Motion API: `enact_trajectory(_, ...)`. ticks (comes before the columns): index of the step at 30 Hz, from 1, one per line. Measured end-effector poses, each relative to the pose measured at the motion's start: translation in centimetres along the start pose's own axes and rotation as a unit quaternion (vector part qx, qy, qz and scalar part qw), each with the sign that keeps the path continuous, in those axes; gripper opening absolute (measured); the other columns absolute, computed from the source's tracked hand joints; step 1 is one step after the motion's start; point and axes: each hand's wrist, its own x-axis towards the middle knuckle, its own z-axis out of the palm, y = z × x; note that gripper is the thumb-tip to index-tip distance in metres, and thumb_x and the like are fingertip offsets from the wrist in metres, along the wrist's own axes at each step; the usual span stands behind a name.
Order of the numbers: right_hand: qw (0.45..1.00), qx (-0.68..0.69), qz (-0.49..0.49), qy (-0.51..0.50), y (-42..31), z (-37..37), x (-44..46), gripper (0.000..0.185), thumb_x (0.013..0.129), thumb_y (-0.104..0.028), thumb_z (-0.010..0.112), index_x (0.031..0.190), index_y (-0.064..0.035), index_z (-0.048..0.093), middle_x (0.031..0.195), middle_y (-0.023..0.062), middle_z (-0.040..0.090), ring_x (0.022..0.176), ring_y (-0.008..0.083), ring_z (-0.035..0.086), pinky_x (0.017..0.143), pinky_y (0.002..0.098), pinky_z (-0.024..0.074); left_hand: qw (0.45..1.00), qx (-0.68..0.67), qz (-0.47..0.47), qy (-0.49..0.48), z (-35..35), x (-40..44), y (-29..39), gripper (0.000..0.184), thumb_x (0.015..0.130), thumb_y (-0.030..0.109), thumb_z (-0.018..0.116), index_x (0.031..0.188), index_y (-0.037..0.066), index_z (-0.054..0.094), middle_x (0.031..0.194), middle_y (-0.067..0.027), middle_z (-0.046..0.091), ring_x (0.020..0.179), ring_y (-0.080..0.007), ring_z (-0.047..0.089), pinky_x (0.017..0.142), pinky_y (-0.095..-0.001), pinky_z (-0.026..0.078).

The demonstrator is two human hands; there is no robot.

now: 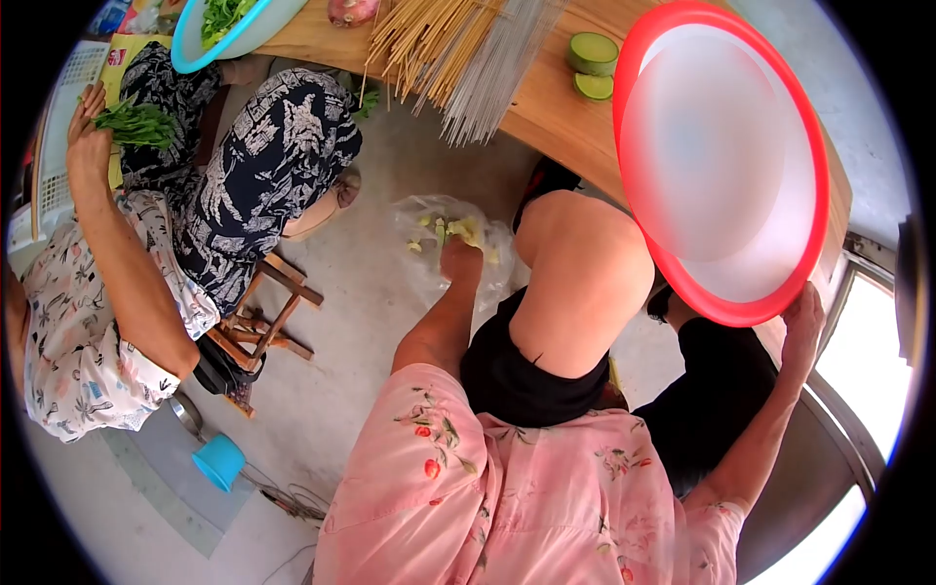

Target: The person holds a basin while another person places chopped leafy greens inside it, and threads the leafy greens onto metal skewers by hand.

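Note:
My left hand (460, 261) reaches down by my knee to a clear plastic bag (429, 263) on the floor. Pale yellow-green vegetable pieces (460, 230) lie in the bag, right at the hand. Its fingers are hidden, so I cannot tell whether they grip anything. At the far right, my right hand (803, 317) grips the lower rim of a large white basin with a red rim (648, 219). The basin sits at the wooden table's right end and looks tilted toward me. A whitish, translucent round shape (707, 146) shows inside it.
On the wooden table (556, 122) lie bamboo skewers (429, 44), thin metal skewers (502, 73) and cut green vegetable pieces (593, 54). A blue-rimmed bowl (263, 24) holds greens. At left, a seated person's hand (90, 136) holds leafy greens (138, 124). A wooden stool (278, 312) and blue scoop (219, 463) are below.

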Motion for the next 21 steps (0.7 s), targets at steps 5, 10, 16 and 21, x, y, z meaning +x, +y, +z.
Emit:
enact_trajectory(5,1.000,-0.017,0.011,0.005,0.2,-0.1,0.3,0.035,0.095,-0.035,0.042,0.090,-0.0037,0.058,0.063,-0.0043,0.043,0.058,0.0050,0.035,0.055,0.0210,0.0304,0.985,-0.019,0.130,0.114,-1.0,-1.1,1.2,0.022,0.074,0.011,0.054,0.094,0.006,0.061,0.108,-0.0153,0.054,0.093,-0.0311,0.057,0.072,-0.0381,0.048)
enact_trajectory(10,1.000,0.012,0.008,0.015,-0.2,0.5,0.0,0.033,0.096,-0.033,0.041,0.092,-0.0042,0.058,0.064,-0.0048,0.045,0.057,0.0041,0.037,0.054,0.0206,0.0317,0.972,-0.016,0.219,0.078,-1.7,-1.9,4.7,0.038,0.072,0.014,0.058,0.110,0.016,0.060,0.115,-0.0187,0.050,0.102,-0.0330,0.052,0.080,-0.0389,0.047)
enact_trajectory(16,1.000,-0.003,0.011,-0.012,-0.2,-0.1,0.1,0.033,0.096,-0.033,0.041,0.092,-0.0042,0.057,0.064,-0.0045,0.046,0.058,0.0039,0.040,0.055,0.0203,0.0339,0.986,-0.024,0.114,-0.121,1.0,0.6,4.3,0.039,0.074,0.025,0.061,0.110,0.011,0.060,0.117,-0.0219,0.050,0.097,-0.0361,0.055,0.082,-0.0399,0.047)
enact_trajectory(21,1.000,0.002,0.004,-0.002,-0.5,0.5,-0.2,0.034,0.095,-0.034,0.041,0.091,-0.0038,0.057,0.064,-0.0041,0.046,0.057,0.0043,0.040,0.056,0.0204,0.0343,0.972,-0.105,0.043,-0.208,1.1,1.6,2.6,0.046,0.073,0.026,0.062,0.111,0.000,0.058,0.106,-0.0212,0.059,0.098,-0.0348,0.056,0.085,-0.0373,0.045)
